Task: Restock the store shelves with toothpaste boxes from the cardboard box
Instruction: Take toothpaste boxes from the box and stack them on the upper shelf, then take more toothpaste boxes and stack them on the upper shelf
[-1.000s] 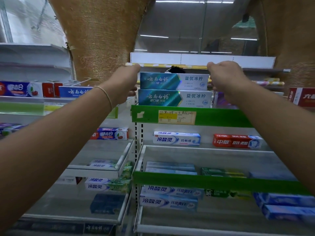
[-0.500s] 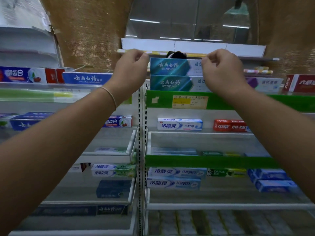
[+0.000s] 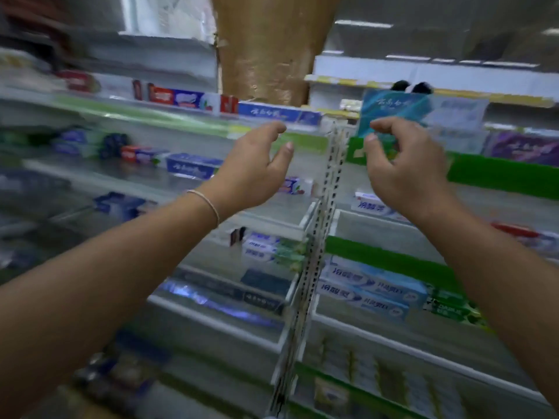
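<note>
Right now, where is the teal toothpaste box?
In the head view, upper right: the teal toothpaste box sits on the top green-edged shelf, just behind the right hand.

Teal toothpaste boxes (image 3: 393, 114): printed card, glossy sheen. Shelf edge strip (image 3: 499, 176): green, smooth, plastic in appearance. Slotted upright (image 3: 314, 252): pale painted metal, perforated. Pillar (image 3: 266, 46): brown, coarse woven-looking covering, rough. Wrist band (image 3: 208, 204): thin, pale, matt cord.
</note>
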`<state>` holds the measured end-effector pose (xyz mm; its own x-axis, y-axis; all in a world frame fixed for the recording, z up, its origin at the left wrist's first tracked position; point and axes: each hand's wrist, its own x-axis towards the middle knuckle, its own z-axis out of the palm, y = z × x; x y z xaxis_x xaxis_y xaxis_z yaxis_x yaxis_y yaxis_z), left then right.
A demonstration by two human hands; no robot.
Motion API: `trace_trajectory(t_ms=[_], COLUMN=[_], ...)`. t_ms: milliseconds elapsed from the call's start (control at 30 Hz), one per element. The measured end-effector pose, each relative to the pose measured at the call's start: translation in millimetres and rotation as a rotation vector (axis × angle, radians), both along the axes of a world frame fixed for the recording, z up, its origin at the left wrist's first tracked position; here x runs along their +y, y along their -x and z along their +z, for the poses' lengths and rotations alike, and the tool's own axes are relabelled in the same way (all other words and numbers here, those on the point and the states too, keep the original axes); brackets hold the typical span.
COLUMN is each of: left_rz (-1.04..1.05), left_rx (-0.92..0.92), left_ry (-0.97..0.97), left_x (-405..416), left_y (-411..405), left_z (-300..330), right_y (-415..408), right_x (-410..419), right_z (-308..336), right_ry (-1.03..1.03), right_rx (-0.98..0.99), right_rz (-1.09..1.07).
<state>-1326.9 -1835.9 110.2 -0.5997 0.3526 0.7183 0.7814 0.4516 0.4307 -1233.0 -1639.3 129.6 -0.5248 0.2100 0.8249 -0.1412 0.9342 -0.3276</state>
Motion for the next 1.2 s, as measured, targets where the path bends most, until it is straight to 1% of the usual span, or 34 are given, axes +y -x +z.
trace_trajectory(t_ms=[100, 200, 400, 533, 667, 833, 967, 1200], left_rz=[0.101, 0.214, 0.394, 0.509, 0.621, 0.727, 0.765, 0.798], left_rx=[-0.05, -0.106, -0.254, -0.324, -0.385, -0.477, -0.566, -0.631], left_ry=[0.044, 0.103, 0.075, 0.048, 0.039, 0.033, -0.001, -0.034], left_x=[-39, -86, -192, -261, -336, -429, -478, -552], left_y=[-22, -43, -66, -68, -56, -32, -21, 3], left_z=[-29, -57, -95, -110, -127, -148, -155, -168], right_y=[7, 16, 31, 51, 77, 112, 131, 167], right_x=[-39, -81, -170, -241, -321, -417, -466, -540], right_z=[-33, -64, -103, -121, -135, -154, -167, -180], right_ry=[-0.002, 0.056, 0.079, 0.093, 0.111, 0.079, 0.07, 0.071], right_rx=[-0.058, -0.126, -0.309, -0.349, -0.438, -0.546, -0.602, -0.668], right_rz=[0.151, 0.265, 0.472, 0.569, 0.643, 0.708, 0.732, 0.755])
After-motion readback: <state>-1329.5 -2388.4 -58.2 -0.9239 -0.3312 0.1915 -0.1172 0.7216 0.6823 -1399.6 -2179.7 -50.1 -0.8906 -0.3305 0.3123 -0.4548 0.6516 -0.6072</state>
